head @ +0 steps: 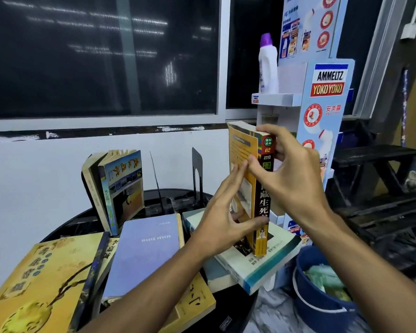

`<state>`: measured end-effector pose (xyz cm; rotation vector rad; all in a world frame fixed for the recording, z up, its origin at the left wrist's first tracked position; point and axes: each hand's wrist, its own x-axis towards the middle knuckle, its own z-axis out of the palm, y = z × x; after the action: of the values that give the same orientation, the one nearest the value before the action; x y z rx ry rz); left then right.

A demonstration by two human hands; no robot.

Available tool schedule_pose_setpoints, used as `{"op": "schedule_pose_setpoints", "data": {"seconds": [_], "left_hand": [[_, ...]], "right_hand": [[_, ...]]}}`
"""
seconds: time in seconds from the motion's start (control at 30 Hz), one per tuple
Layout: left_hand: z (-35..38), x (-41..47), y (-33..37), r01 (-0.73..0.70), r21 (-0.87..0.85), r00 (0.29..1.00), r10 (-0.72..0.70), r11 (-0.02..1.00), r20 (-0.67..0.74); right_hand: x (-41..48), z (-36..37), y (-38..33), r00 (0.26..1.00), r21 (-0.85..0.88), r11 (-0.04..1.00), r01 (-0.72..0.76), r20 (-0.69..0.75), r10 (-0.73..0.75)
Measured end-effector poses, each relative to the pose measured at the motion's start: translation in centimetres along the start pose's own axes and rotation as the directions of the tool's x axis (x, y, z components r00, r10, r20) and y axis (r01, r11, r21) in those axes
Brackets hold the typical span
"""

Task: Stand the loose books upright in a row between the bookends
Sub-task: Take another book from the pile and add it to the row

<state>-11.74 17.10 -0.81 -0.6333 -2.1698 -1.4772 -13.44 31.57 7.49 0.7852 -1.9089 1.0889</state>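
Observation:
I hold a thick orange book (244,164) with a dark spine upright; its bottom edge rests on a flat white-and-teal book (271,263). My right hand (291,174) grips its top and spine, and my left hand (222,217) presses on its cover and lower spine. Two black metal bookends (197,169) stand at the back of the round black table (65,227). To the left of the bookends, two books (115,188) stand leaning. A lavender book (147,248) and a yellow book (41,280) lie flat in front.
A white wall and a dark window are behind the table. A cardboard display stand (324,111) with a white bottle (268,66) rises at the right. A blue bucket (322,299) sits on the floor, and black wooden furniture (380,188) is further right.

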Motion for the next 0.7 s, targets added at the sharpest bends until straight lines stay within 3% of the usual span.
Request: {"op": "schedule_pose_setpoints", "data": {"seconds": [0.27, 0.5, 0.7], "left_hand": [[-9.4, -0.5, -0.9, 0.011, 0.171, 0.976, 0.026, 0.985, -0.216], [-18.9, -1.6, -4.0, 0.152, 0.472, 0.92, 0.049, 0.869, -0.388], [-25.5, -2.4, -5.7, 0.289, 0.739, 0.917, 0.045, 0.608, -0.396]], "right_hand": [[2.1, 4.4, -3.8, 0.997, 0.129, 0.991, 0.044, -0.066, -0.036], [3.2, 9.0, -7.0, 0.996, 0.204, 0.975, 0.086, -0.043, -0.079], [3.9, 12.3, -9.0, 0.995, 0.246, 0.965, 0.095, -0.02, -0.093]]}}
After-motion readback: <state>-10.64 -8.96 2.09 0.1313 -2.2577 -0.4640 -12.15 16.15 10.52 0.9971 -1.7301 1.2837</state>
